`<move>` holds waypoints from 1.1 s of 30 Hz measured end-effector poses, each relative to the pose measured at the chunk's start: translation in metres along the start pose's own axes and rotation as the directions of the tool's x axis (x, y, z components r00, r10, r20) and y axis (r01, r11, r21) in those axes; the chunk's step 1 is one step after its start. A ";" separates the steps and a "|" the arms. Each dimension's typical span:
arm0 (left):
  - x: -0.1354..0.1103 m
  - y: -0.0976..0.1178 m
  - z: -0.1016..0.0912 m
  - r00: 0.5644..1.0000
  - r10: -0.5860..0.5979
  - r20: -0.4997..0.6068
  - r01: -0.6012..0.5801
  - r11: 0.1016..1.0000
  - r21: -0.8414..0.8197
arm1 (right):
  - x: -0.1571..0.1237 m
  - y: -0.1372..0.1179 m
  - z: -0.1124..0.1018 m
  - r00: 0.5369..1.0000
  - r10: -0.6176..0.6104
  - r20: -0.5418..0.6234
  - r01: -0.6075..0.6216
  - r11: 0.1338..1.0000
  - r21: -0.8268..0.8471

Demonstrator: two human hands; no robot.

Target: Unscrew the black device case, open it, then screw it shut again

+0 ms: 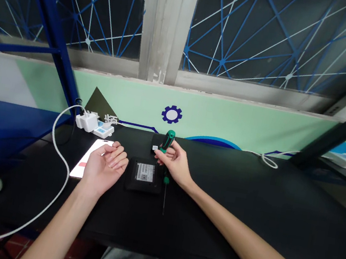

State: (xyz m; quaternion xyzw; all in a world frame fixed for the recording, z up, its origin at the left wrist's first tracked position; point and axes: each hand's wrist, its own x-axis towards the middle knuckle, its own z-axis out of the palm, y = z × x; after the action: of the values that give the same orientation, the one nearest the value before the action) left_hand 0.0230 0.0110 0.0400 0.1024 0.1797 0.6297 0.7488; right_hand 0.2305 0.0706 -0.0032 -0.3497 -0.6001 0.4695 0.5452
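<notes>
Above a black desk (216, 229), the right hand (175, 163) pinches a green-and-black screwdriver (168, 140), handle up, near the far right corner of a labelled black device (144, 174) lying flat; a second screwdriver (166, 181) rests just right of the device, and the left hand (105, 169), palm up and loosely curled, partly hides a lit smartphone (82, 161)

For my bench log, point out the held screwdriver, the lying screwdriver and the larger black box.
Held screwdriver (168, 140), head view: handle.
Lying screwdriver (166, 181), head view: green collar.
Larger black box (145, 172), head view: white label.
</notes>
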 end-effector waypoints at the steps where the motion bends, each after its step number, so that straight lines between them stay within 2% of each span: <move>1: 0.000 0.000 0.000 1.000 0.001 0.001 -0.001 1.000 -0.001 | 0.000 -0.001 -0.001 1.000 -0.004 0.013 0.004 1.000 0.001; 7: 0.000 0.000 0.001 1.000 0.002 -0.002 -0.002 1.000 -0.007 | 0.000 -0.007 -0.008 0.997 -0.060 0.056 0.059 0.998 0.005; 15: 0.000 0.000 0.000 1.000 -0.004 0.006 0.004 1.000 -0.013 | 0.002 0.006 0.000 1.000 -0.018 -0.008 0.019 0.999 0.033; 23: 0.001 0.000 0.000 1.000 0.006 0.004 -0.006 1.000 -0.001 | 0.000 -0.004 -0.009 0.993 -0.067 0.094 0.067 0.998 0.007; 29: 0.000 -0.001 0.000 1.000 0.001 0.007 -0.001 1.000 -0.006 | 0.002 0.002 -0.001 1.000 -0.024 0.007 0.024 1.000 -0.003; 33: 0.000 0.000 -0.002 1.000 0.002 0.005 -0.002 1.000 -0.003 | 0.001 0.002 0.000 1.000 -0.010 0.003 0.010 1.000 0.011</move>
State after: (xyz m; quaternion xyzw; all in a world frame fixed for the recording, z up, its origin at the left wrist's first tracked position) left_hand 0.0224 0.0111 0.0385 0.1030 0.1769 0.6303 0.7489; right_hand 0.2301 0.0718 -0.0046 -0.3430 -0.6001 0.4705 0.5485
